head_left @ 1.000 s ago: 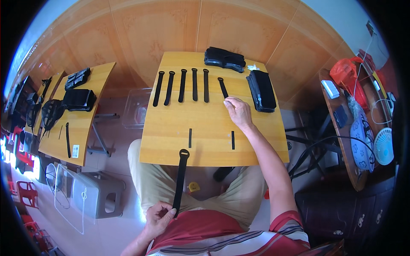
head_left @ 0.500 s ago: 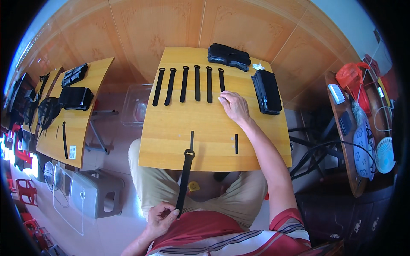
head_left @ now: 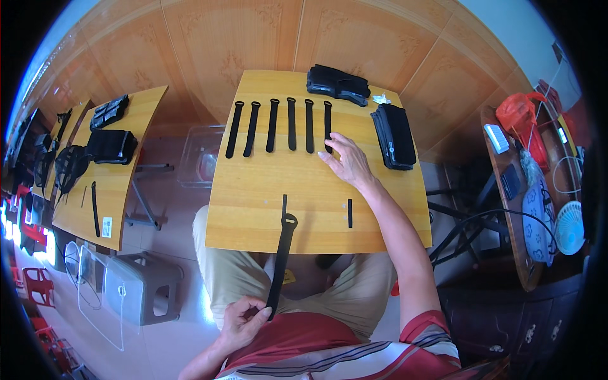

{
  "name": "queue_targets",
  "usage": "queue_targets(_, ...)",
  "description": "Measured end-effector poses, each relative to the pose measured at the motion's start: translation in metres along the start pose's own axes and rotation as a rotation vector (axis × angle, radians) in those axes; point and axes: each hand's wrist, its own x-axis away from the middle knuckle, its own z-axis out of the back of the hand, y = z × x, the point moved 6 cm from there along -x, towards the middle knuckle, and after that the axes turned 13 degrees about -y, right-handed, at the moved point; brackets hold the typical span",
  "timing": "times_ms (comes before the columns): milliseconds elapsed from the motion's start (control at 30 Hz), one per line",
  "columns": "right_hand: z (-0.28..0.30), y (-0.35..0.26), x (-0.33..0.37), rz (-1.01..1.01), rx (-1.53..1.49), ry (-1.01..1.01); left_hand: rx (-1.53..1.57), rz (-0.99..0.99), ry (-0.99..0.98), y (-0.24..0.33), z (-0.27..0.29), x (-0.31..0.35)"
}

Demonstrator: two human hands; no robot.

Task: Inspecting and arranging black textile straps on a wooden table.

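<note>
My left hand (head_left: 244, 323), low in front of my body, pinches the tail end of a black cable strap (head_left: 280, 263). Its slotted round head points up toward the table's near edge. Over the wooden table (head_left: 253, 180) reaches my right hand (head_left: 349, 161), thumb and fingers apart, by the lower end of the rightmost strap (head_left: 327, 120). That strap ends a row of several alike straps lying side by side, slotted heads away from me, such as the leftmost one (head_left: 234, 130). Two thin dark strips, one at the left (head_left: 284, 204) and a shorter one (head_left: 350, 213), lie nearer me.
Folded black bundles lie at the table's back (head_left: 337, 84) and right side (head_left: 395, 136), with crumpled white paper (head_left: 381, 99) between. A side table (head_left: 149, 120) on the left carries black pouches. A grey stool (head_left: 155, 288) stands below it. At right, a shelf holds a small fan (head_left: 570, 228).
My right hand's fingers have parted from the rightmost strap, whose lower end now shows on the table. The strap in my left hand has tilted, its head slightly right.
</note>
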Motion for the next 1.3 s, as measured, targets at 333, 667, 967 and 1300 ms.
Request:
queue_targets(333, 0.031, -0.126, 0.114, -0.065, -0.843, 0.023, 0.374, 0.022, 0.017, 0.015, -0.017, -0.020)
queue_targets(667, 0.037, -0.237, 0.198, 0.370, -0.712, 0.092, 0.517, -0.151, -0.045, 0.019, -0.026, -0.048)
queue_targets(967, 0.030, -0.233, 0.210, 0.372, -0.786, 0.026, 0.469, -0.123, -0.064, 0.011, -0.033, -0.036)
queue_targets(1300, 0.020, -0.227, 0.220, 0.333, -1.090, -0.170, 0.387, -0.092, -0.172, 0.009, -0.035, -0.024)
